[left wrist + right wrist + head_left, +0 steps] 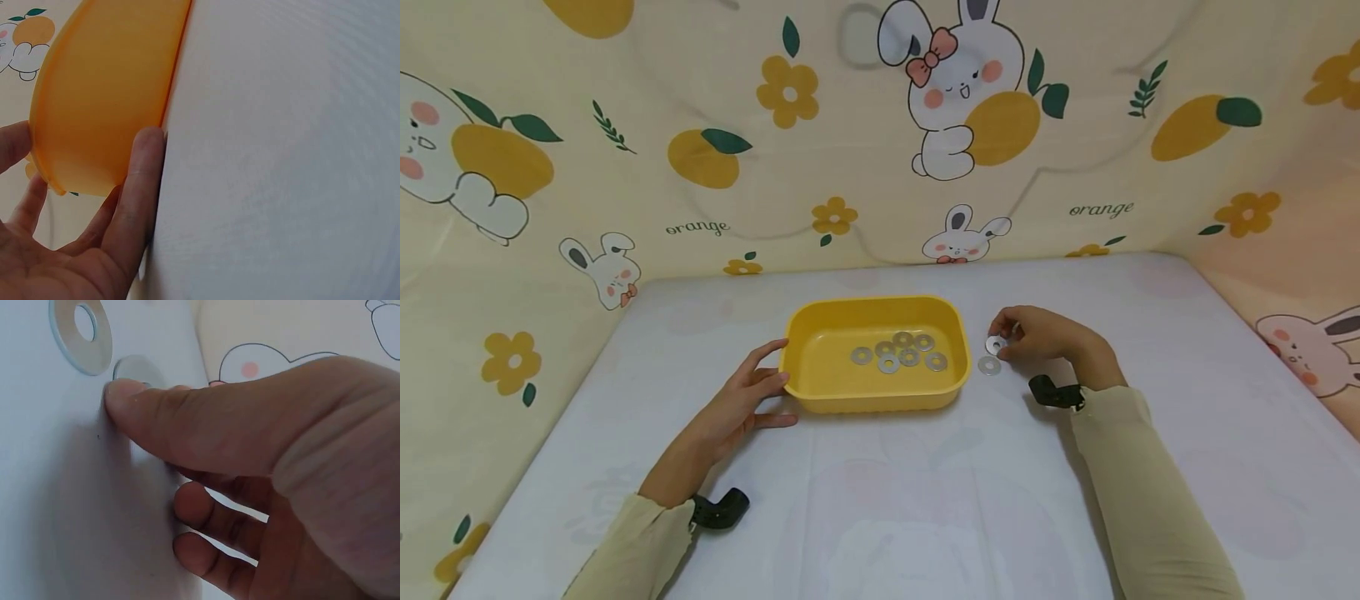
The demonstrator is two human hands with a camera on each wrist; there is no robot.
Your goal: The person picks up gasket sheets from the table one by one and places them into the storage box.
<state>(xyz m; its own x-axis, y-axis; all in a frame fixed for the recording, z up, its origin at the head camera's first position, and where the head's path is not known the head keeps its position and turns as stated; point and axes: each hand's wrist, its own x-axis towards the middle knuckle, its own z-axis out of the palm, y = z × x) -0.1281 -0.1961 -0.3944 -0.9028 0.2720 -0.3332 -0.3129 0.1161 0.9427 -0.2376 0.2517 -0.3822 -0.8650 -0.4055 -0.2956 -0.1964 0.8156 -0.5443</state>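
Note:
A yellow plastic tray (876, 404) sits in the middle of the table with several flat metal washers (889, 363) lying in it, toward its right half. My left hand (741, 404) touches the tray's left end with its fingers spread and fairly straight. In the left wrist view the thumb (144, 169) lies along the tray's lower side. Right of the tray, my right hand (1041, 335) pinches a washer (996, 343) between thumb and fingers, close to the tabletop. Another washer (989, 366) lies flat just in front of it, apart from the hand.
A white cloth covers the table (880, 500). Behind it hangs a cream curtain (865, 125) printed with rabbits, oranges and flowers, which continues along both sides. Each wrist wears a black strap-on device (721, 508).

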